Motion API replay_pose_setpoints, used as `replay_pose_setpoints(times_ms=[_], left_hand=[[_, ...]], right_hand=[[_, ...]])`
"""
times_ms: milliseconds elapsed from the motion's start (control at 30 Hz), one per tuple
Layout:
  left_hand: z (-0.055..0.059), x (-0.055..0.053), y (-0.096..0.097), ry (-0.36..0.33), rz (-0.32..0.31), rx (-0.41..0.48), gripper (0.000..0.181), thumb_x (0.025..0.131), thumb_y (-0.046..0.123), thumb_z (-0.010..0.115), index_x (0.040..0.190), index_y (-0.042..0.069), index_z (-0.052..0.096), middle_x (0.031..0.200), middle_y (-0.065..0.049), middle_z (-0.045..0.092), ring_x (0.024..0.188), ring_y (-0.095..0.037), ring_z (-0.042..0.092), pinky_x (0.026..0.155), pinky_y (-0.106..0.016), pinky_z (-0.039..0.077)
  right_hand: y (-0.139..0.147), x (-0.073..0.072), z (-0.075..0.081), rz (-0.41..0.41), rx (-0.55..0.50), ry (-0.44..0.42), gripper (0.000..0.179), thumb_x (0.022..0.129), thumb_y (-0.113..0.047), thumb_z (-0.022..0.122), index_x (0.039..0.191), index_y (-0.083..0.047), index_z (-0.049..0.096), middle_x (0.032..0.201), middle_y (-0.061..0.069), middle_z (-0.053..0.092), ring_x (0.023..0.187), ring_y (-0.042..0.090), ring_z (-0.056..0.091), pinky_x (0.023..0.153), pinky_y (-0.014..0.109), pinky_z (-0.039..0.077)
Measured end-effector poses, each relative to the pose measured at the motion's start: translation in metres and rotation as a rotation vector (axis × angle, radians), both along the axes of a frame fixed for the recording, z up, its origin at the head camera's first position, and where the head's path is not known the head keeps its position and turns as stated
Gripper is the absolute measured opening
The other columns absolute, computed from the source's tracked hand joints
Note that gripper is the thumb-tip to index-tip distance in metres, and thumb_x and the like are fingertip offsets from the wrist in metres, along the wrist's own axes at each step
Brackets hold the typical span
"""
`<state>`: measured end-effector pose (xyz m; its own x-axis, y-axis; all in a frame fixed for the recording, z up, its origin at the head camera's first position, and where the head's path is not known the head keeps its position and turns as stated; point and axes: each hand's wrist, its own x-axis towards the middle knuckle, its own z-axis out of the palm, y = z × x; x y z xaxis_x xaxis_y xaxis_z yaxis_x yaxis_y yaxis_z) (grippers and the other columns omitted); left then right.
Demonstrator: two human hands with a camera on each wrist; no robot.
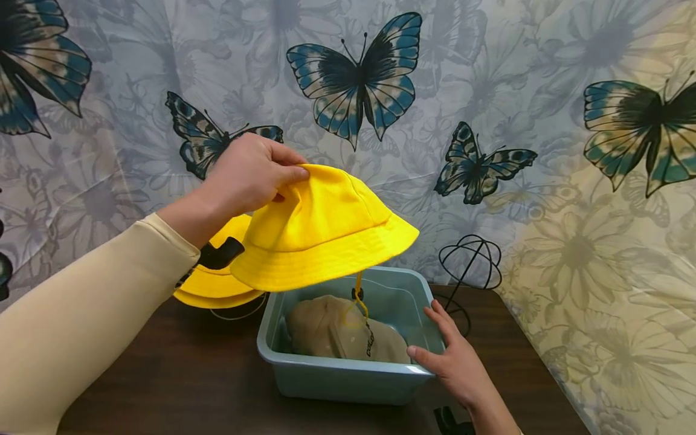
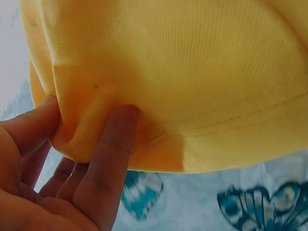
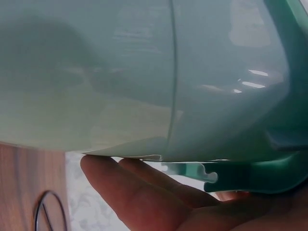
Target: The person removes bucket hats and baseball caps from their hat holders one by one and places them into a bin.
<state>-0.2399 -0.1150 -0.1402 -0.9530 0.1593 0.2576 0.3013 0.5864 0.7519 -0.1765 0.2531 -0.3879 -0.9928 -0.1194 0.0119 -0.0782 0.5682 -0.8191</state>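
My left hand (image 1: 252,172) pinches the crown of a yellow bucket hat (image 1: 331,223), which is held up above the bin with its brim tilted. In the left wrist view, thumb and fingers fold the hat's cloth (image 2: 192,86) between them. From the hat a yellow cord (image 1: 360,296) with a dark toggle dangles into the light blue plastic bin (image 1: 348,362). A beige baseball cap (image 1: 326,326) with dark lettering on it lies inside. My right hand (image 1: 454,356) rests at the bin's right rim, fingers fairly straight. Its fingertips (image 3: 103,168) touch the bin wall in the right wrist view.
Another yellow hat (image 1: 217,296) sits behind my left wrist, over a thin wire stand. A black wire hat stand (image 1: 470,266) rises behind the bin on the right. Everything stands on a dark wood table (image 1: 179,374), against a butterfly-print cloth (image 1: 380,60).
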Motion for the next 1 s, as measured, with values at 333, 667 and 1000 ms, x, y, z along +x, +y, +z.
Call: replay_pose_setpoints(times_ms=[333,667,1000], left_hand=[[-0.037,0.002,0.035,-0.12,-0.12,0.076,0.024,0.095,0.018,0.069,0.118,0.013,0.076,0.112,-0.003,0.064,0.091,-0.022,0.066,0.073,-0.033,0.059],[-0.078,-0.015,0.052,-0.179,-0.129,0.127,0.024,0.094,0.019,0.071,0.116,0.011,0.076,0.11,-0.002,0.066,0.089,-0.022,0.066,0.073,-0.034,0.059],[-0.112,-0.031,0.061,-0.241,-0.06,0.115,0.021,0.093,0.02,0.072,0.111,0.013,0.078,0.106,-0.003,0.065,0.089,-0.023,0.063,0.073,-0.033,0.058]], right_hand=[[0.0,-0.001,-0.002,-0.024,-0.007,0.008,0.087,0.089,-0.04,0.075,0.156,-0.009,0.029,0.166,0.003,0.005,0.144,0.043,0.018,0.101,0.067,0.032],[-0.002,0.001,-0.002,-0.02,0.007,0.033,0.084,0.09,-0.044,0.073,0.156,-0.011,0.031,0.166,0.001,0.004,0.146,0.043,0.012,0.103,0.073,0.023],[-0.002,0.0,-0.001,-0.007,0.003,0.017,0.085,0.09,-0.04,0.074,0.157,-0.011,0.029,0.166,0.005,0.002,0.146,0.045,0.009,0.103,0.074,0.023]])
